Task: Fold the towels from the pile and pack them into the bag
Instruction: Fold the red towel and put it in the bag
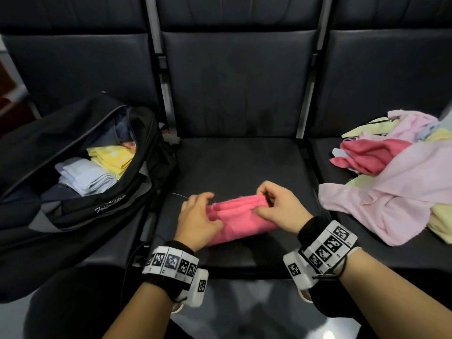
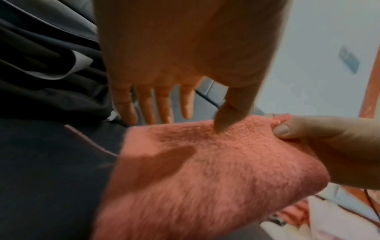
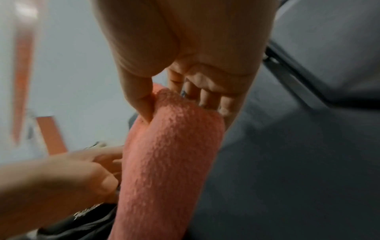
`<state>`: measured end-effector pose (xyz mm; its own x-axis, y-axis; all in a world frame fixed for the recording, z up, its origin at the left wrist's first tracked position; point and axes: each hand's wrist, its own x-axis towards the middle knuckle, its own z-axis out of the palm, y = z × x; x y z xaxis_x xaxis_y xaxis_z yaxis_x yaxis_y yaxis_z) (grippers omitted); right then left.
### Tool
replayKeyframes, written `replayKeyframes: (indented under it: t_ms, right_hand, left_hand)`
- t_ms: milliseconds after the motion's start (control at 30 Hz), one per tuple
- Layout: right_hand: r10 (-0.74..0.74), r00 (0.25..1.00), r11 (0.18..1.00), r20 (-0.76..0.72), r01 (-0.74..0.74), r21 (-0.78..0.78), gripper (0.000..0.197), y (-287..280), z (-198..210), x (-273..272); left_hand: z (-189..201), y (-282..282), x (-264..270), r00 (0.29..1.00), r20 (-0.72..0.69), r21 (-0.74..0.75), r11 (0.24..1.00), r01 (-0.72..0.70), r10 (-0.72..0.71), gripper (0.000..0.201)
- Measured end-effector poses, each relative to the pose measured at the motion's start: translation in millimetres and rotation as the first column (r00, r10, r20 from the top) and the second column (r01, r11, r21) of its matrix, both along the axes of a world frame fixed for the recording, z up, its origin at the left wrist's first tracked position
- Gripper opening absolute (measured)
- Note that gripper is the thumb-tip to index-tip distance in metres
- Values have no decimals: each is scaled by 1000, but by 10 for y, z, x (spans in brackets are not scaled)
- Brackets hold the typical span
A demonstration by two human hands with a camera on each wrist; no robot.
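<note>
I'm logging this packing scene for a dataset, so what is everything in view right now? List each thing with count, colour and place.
pink towel: one, folded, on the middle seat between the hands.
bag: one, black, unzipped, on the left seat.
folded towels in the bag: one yellow, one light blue.
towel pile: count unclear; pale pink, dark pink, yellow and pale green, on the right seat.
seats: three, dark, in a row.
wrist bands: two, black-and-white markers.
left hand: thumb on the towel, fingers straight.
right hand: pinching the towel's right end.
</note>
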<state>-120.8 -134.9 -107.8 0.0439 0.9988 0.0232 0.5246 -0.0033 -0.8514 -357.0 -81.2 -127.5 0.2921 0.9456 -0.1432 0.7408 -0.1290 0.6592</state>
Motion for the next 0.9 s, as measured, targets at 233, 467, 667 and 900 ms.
replayKeyframes:
  t_ms: [233, 467, 667, 900]
  right_hand:
    - [294, 851, 940, 435, -341, 31, 25, 66, 754, -396]
    - [176, 981, 966, 81, -188, 179, 44, 425, 873, -701]
    - [219, 912, 962, -348, -262, -81, 65, 919, 495, -1160]
    - [305, 873, 887, -380, -406, -220, 53, 1502, 262, -1943]
  left_hand:
    - [457, -79, 102, 910, 294, -69, 943, 327, -294, 61]
    - [679, 172, -218, 877, 451, -60, 974, 217, -167, 34]
    - [694, 582, -812, 641, 731, -240, 968, -80, 234, 30]
    - [562, 965, -1548, 443, 745, -445, 867, -225, 498, 34]
